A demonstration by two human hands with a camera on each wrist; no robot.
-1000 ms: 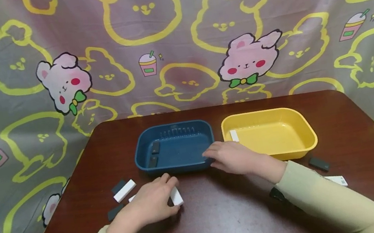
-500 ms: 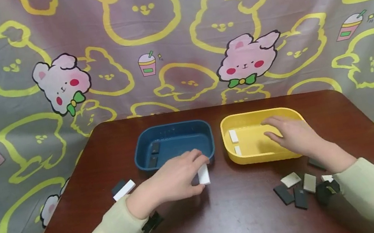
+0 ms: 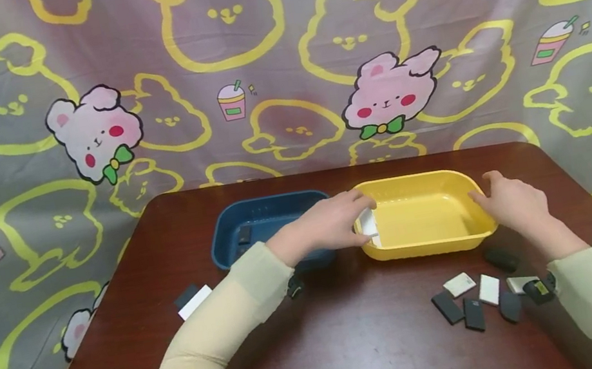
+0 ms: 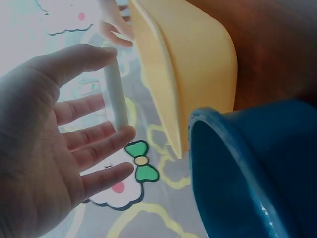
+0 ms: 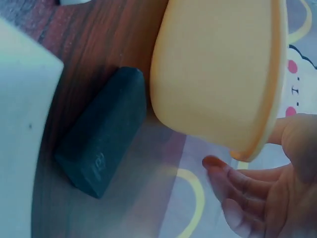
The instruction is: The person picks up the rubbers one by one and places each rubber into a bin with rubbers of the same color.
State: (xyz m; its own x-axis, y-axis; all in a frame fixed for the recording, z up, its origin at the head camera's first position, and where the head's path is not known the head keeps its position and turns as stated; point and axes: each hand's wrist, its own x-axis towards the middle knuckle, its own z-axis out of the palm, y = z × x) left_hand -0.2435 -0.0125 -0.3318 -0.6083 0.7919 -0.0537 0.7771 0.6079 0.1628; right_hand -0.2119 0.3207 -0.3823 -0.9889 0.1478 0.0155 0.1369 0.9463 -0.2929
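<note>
Between thumb and fingertips my left hand [image 3: 337, 220] pinches a white block [image 4: 115, 94], held over the left end of the yellow bin [image 3: 430, 247]. Just below it, another white block [image 3: 377, 241] shows inside that bin. My right hand [image 3: 520, 206] is at the bin's right rim, thumb over the edge and fingers loosely bent outside it. No block is in that hand, and contact with the rim cannot be told. Left of the yellow bin stands a blue bin [image 3: 218, 256] with a dark block [image 3: 244, 235] in it, partly screened by my left arm.
Front right on the table [image 3: 381, 340] lie several dark and white blocks, among them a white block [image 3: 489, 289] and a dark block [image 5: 104, 131] close to the yellow bin. At left, a white block [image 3: 195, 302] lies against a dark one [image 3: 185, 295]. A patterned cloth hangs behind.
My left hand has carried the white block right, past the blue bin to the yellow one. My right hand has gone from the blue bin across the yellow bin to its right rim.
</note>
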